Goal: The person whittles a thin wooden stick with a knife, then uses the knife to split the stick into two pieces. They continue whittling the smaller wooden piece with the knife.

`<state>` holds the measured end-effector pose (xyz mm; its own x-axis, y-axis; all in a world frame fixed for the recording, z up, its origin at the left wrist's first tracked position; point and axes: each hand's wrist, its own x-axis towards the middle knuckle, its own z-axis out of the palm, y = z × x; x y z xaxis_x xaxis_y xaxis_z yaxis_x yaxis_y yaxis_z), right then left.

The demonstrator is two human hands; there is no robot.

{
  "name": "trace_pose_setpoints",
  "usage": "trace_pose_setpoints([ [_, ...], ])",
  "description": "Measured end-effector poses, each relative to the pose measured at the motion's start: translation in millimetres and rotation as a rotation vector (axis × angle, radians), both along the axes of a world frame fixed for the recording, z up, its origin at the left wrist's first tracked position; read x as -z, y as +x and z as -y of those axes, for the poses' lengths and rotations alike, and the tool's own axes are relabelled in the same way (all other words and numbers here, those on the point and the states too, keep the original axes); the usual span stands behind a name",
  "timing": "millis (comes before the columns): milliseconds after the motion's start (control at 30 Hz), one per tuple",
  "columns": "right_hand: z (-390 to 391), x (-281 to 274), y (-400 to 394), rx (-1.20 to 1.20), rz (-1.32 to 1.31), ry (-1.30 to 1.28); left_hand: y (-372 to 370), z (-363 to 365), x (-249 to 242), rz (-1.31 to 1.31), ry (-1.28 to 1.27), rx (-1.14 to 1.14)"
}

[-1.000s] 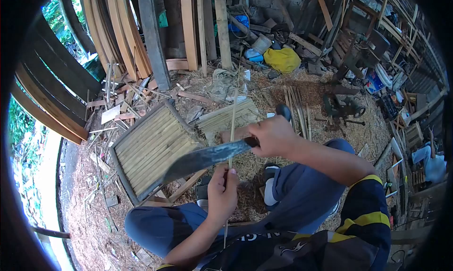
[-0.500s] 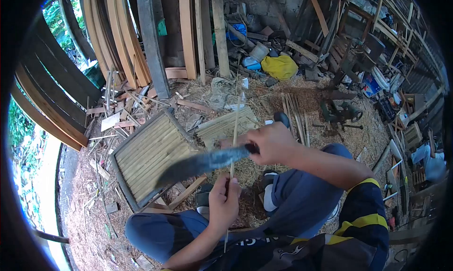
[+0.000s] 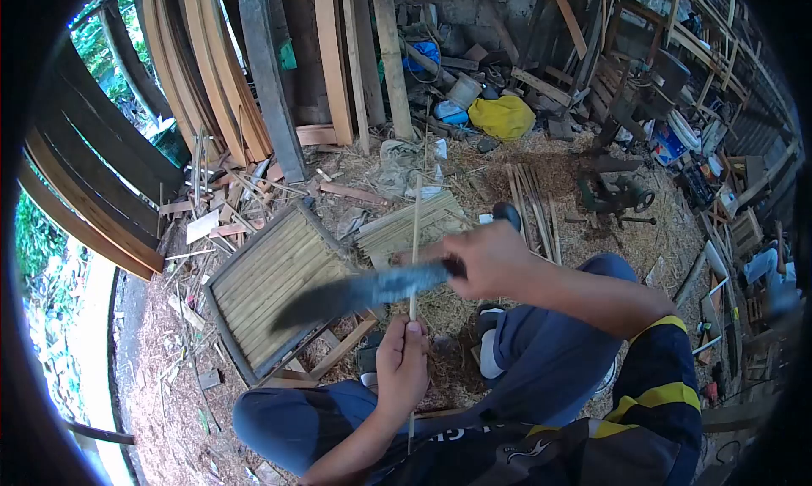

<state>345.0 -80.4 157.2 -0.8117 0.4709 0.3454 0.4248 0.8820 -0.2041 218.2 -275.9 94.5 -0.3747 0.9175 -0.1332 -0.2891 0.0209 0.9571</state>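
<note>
My right hand [image 3: 489, 259] is closed round the dark handle of a large, broad-bladed machete [image 3: 364, 295]. Its blade reaches out to the left and crosses a thin bamboo strip [image 3: 415, 224] just above my other hand. The strip stands nearly upright, its lower end running down in front of my shirt. Below the blade, my left hand [image 3: 402, 363] pinches the strip, with the thumb pressed along it. Beyond my hands a bundle of pale slats [image 3: 410, 224] lies on the ground.
A framed slatted bamboo panel [image 3: 279, 283] lies at left on the shavings-covered floor. Tall planks [image 3: 334, 63] lean at the back. Near the wall sits a yellow sack [image 3: 501, 116]. A green metal vise [image 3: 616, 192] and long thin sticks [image 3: 533, 207] are at right.
The bamboo strip has shifted slightly left and looks straighter. The machete, still across it, has moved a little left and down. Both hands keep their hold.
</note>
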Motion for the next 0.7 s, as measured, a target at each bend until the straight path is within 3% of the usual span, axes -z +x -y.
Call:
trace_pose_setpoints([
  [67, 5.9, 5.3, -3.2, -0.086, 0.062, 0.116, 2.1, 1.0, -5.9, -0.015, -0.037, -0.005],
  [233, -74.2, 4.3, 6.9, 0.345, -0.048, -0.019, -6.0, 1.9, -0.4, 0.15, -0.068, 0.001],
  [333, -75.7, 0.8, 15.9, 0.384, -0.043, -0.04, -6.1, 0.2, 0.0, 0.129, -0.057, 0.02],
  [533, 4.1, 11.7, -3.2, -0.089, 0.038, 0.026, -6.3, -3.7, 1.5, 0.182, -0.087, 0.042],
  [633, -18.9, 27.0, -4.3, -0.072, 0.043, 0.096, -3.3, -1.6, -6.6, 0.235, -0.147, 0.053],
  [700, -60.6, 24.4, -2.6, 0.207, -0.008, 0.078, -10.6, -0.6, 3.5, 0.295, -0.103, 0.066],
])
